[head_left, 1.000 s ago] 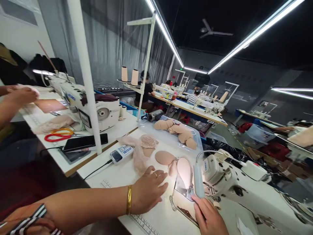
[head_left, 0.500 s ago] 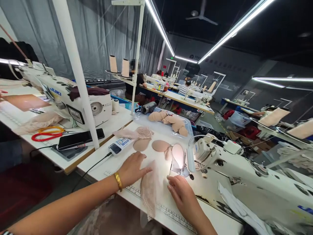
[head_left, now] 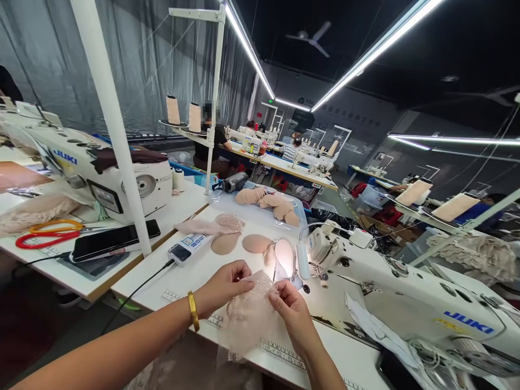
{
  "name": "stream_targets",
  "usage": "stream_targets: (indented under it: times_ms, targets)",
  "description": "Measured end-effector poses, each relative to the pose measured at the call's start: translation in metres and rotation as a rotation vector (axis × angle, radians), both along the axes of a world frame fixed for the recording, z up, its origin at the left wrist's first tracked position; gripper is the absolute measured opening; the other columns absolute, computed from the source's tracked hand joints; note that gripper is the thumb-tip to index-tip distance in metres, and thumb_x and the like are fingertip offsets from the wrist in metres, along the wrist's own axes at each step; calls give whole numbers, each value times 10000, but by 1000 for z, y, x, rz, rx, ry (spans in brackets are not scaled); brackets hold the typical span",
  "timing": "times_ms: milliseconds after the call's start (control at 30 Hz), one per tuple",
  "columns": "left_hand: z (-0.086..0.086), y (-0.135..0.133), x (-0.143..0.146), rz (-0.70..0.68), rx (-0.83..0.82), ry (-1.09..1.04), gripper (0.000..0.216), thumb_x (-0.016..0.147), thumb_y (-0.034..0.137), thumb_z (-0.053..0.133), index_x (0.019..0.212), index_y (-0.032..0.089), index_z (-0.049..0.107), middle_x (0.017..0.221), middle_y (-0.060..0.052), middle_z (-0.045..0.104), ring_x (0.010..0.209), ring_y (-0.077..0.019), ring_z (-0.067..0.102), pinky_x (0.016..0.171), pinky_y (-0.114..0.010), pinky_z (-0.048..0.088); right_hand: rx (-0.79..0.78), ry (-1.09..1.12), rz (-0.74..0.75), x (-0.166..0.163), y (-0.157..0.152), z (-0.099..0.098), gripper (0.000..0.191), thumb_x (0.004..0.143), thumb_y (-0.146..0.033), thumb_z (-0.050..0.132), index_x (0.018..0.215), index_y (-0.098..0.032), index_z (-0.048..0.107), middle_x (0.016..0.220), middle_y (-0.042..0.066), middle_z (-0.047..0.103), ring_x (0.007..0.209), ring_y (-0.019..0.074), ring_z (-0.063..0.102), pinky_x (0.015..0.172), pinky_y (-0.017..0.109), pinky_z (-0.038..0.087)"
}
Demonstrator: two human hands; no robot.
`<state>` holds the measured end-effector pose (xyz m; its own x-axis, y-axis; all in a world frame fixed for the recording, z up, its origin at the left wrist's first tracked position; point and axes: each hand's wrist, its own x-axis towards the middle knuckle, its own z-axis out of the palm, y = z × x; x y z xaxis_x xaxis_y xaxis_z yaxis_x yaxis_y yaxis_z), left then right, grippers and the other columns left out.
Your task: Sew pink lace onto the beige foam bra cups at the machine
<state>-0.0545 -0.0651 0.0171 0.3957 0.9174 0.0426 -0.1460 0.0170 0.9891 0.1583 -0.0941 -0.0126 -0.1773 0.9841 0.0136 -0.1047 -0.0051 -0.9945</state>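
Between my two hands hangs a sheer beige lace piece point(head_left: 249, 317), its lower end over the ruler marks at the table's front edge. My left hand point(head_left: 233, 281), with a gold bracelet at the wrist, pinches its upper left edge. On its upper right, my right hand point(head_left: 286, 300) pinches the lace between thumb and fingers. Just beyond lie beige oval pads, one flat on the table point(head_left: 258, 244) and a brightly lit pad point(head_left: 284, 255) by the sewing machine's needle area. Another pad point(head_left: 225, 244) lies partly under a folded lace piece point(head_left: 229, 223).
The white sewing machine point(head_left: 390, 281) stands at the right, white cloth point(head_left: 371, 319) beside it. A clear plastic tray point(head_left: 227, 203) holds several pads. At left are a small cabled device point(head_left: 181, 252), a phone point(head_left: 116, 238), scissors point(head_left: 49, 233) and a second machine. People sit farther back.
Both hands have closed on the lace and lifted its upper edge off the table; before, the left hand was spread beside it and the right lay near the machine. The view has turned right.
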Motion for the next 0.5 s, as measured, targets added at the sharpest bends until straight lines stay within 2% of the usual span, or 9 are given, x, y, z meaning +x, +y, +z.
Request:
stream_targets:
  times_ms: [100,167,267,400,433,500]
  targets:
    - [-2,-2,1,-50,-103,-139,579,701,501,855,733,189,369,785,30,495,685,-105,421,608,-216,320,32,-19,-31,1,0,-2,432,821,-572,779,837,-203,557,751,-25,498,709,142,434,663,237,369]
    - [-5,-3,4,-32,-129,-158,613,701,517,864,727,195,344,719,56,445,631,-86,363,571,-206,276,67,-44,-68,1,0,-3,423,837,-576,759,832,-203,559,749,-26,478,712,144,424,667,241,363]
    - [-11,-4,8,21,-103,-160,646,709,531,862,722,204,305,675,75,384,608,-79,301,546,-202,237,107,-96,-93,0,-1,-3,414,881,-598,695,837,-206,571,759,-17,482,727,156,442,681,257,384]
    - [-13,-4,10,50,-71,-128,653,699,545,861,732,205,304,702,68,389,631,-86,317,560,-198,247,200,-257,-220,0,-4,-1,414,916,-623,627,986,-215,627,894,25,566,834,194,520,764,293,437]
    - [-12,-4,10,50,-63,-109,649,699,548,858,733,205,308,700,68,385,631,-87,313,561,-198,244,222,-294,-219,-2,-5,-2,420,928,-627,604,1015,-217,634,936,36,580,875,204,535,797,303,444]
    - [-10,-5,12,27,-39,-73,635,699,543,854,731,203,318,694,69,386,634,-90,312,569,-201,252,221,-297,-118,-7,-7,-3,423,934,-632,589,1012,-218,633,967,41,588,902,208,543,823,309,446]
